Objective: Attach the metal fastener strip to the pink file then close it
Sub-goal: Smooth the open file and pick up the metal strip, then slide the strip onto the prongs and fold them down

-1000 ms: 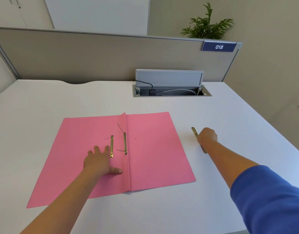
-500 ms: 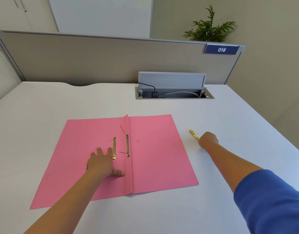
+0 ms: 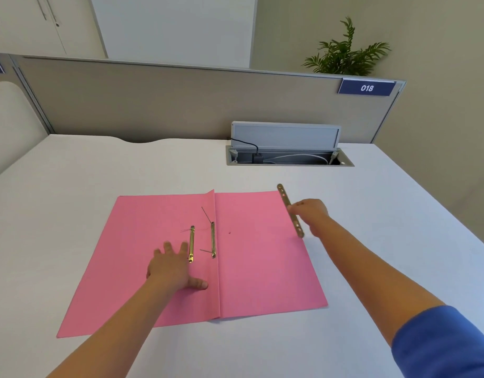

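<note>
The pink file (image 3: 262, 255) lies open and flat on the white desk. Near its spine sit two brass bars: one (image 3: 191, 243) on the left leaf and one (image 3: 213, 240) by the fold, with thin prongs sticking up. My left hand (image 3: 171, 267) presses flat on the left leaf, fingers spread, just left of the brass bars. My right hand (image 3: 312, 214) holds a perforated metal fastener strip (image 3: 290, 210) pinched at its middle, raised over the file's right edge.
An open cable box (image 3: 288, 155) with its lid up and wires inside is sunk into the desk behind the file. A beige partition (image 3: 153, 105) with a blue "018" tag bounds the desk's far side. The desk's right edge runs diagonally.
My right hand has lifted the metal strip off the desk and carried it left, up to the file's right edge. My left hand has stayed pressed on the left leaf.
</note>
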The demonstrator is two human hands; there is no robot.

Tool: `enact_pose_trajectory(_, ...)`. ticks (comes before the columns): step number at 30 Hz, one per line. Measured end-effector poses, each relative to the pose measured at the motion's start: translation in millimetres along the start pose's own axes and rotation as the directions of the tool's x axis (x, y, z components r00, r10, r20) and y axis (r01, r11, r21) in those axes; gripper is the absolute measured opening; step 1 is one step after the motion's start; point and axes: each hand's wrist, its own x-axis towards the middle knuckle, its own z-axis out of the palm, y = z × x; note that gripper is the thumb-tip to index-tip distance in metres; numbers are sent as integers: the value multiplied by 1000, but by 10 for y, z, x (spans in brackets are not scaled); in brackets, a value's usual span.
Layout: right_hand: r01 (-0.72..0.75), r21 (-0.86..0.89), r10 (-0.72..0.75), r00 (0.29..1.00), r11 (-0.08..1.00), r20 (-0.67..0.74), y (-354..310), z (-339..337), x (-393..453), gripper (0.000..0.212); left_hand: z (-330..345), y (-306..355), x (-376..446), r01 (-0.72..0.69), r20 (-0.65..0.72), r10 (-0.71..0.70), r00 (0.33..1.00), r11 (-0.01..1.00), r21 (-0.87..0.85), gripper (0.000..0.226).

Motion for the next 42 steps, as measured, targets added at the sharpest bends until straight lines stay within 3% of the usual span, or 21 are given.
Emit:
enact_pose_trajectory(2,4,139,-22,992,990,124,-142,130,-151,7,-10,5,-15,-3,-2,3,1000,1000,-5,126)
enact_pose_trajectory(5,-43,195,-13,961,980,276,-281,309,-364,6,-15,6,-27,-2,-4,2,1000,1000,3,126)
enact_pose_trajectory(12,-142,235,36,913,962,406,-347,664,-602,9,-39,9,-44,-16,26,16,1000,1000,1,122)
enact_pose_trajectory(15,-170,242,52,902,955,428,-351,793,-640,8,-172,-55,0,-38,81,60,995,968,-248,100)
enact_pose_trajectory(17,-182,250,58,900,951,433,-366,861,-648,8,-292,-118,51,-68,-4,72,997,908,-413,81)
enact_pose_trajectory(19,-193,260,64,899,946,433,-371,886,-651,10,-376,-134,100,-110,-149,31,988,821,-560,67)
enact_pose_trajectory(20,-196,263,67,900,945,432,-383,901,-653,10,-401,-130,140,-133,-190,4,982,732,-669,61)
enact_pose_trajectory(23,-199,263,70,900,944,430,-427,959,-645,11,-442,-65,254,-135,-146,-20,989,274,-952,47)
enact_pose_trajectory(24,-198,258,71,900,946,430,-445,979,-648,11,-447,-42,293,-118,-122,-16,992,169,-979,45)
enact_pose_trajectory(27,-188,240,70,902,953,427,-491,1046,-638,13,-434,43,401,-60,-61,28,998,-11,-998,46)
enact_pose_trajectory(35,-194,193,98,902,962,420,-510,1187,-602,17,-457,230,485,35,-1,152,988,-233,-972,38)
enact_pose_trajectory(42,-178,213,70,897,961,436,-494,1248,-601,16,-394,282,477,42,-32,223,974,-321,-946,47)
